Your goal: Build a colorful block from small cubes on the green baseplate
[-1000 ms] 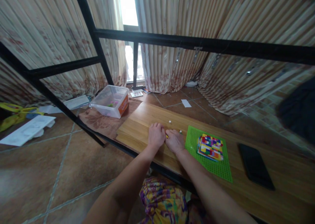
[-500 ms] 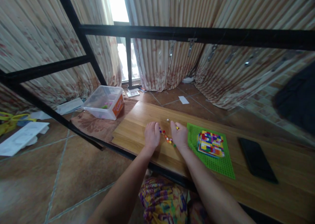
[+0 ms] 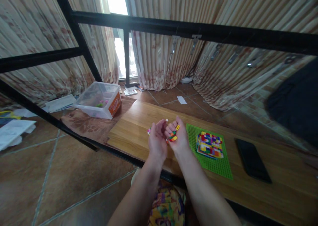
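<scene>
Small, blocky, multicoloured plastic bricks (image 3: pixel 173 137) within the curled right hand (image 3: pixel 182 138), beside the half-curled left hand (image 3: pixel 158 142) of unclear hold.

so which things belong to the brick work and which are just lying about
Likely in use:
- loose bricks in the right hand
- brick build
- green baseplate under it

Seemingly lying about:
- black phone-like device
- white paper on the floor

From where I stand I can't read a single word. The orange label (image 3: pixel 115 106) on the clear plastic bin (image 3: pixel 104 112) bears pale lettering, too blurred to make out; the white card (image 3: pixel 130 92) near the window (image 3: pixel 116 1) seems to carry dark print, equally illegible.
</scene>
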Available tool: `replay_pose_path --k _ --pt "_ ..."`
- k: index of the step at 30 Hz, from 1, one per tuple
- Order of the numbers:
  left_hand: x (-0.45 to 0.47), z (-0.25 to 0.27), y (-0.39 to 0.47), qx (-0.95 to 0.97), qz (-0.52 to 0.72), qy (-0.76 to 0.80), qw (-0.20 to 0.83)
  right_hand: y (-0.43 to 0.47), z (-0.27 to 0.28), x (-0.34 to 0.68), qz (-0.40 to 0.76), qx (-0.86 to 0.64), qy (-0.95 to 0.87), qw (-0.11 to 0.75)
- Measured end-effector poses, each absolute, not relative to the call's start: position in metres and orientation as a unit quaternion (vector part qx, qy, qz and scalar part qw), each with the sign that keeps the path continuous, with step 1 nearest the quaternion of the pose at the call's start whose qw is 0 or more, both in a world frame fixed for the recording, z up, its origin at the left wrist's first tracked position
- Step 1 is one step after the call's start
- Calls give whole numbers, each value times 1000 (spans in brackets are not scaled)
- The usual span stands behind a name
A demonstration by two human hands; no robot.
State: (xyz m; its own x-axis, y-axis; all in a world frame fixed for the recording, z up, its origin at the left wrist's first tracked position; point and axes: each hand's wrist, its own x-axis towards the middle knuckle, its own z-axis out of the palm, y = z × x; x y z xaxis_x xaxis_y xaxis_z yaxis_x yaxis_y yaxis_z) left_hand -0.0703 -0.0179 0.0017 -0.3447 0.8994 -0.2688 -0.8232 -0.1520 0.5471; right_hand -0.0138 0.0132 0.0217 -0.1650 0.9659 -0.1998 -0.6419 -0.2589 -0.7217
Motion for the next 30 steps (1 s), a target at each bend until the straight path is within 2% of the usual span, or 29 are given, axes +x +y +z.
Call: replay_pose_path --k 3,6,13,19,22,24,28,30 --pt "-65 10 -22 -11 733 253 632 1 18 -28 603 -370 -357 610" --pt "-69 12 -27 -62 730 242 637 -7 14 -34 519 -398 -432 621" --pt "-74 11 -35 -123 714 216 654 -23 20 -36 488 -382 -517 590" --pt "-81 3 -39 -166 702 182 668 -16 32 -28 608 -335 -341 634" --pt "-90 -2 -43 -222 705 186 647 7 27 -6 587 -363 -252 679" --pt "-95 -4 -45 -239 712 186 634 25 16 10 578 -416 -226 665" --pt "-97 -8 -45 -252 716 198 620 41 -13 31 459 -510 -301 663" --pt "-97 -11 -44 -250 714 201 622 39 -24 36 351 -559 -417 624"
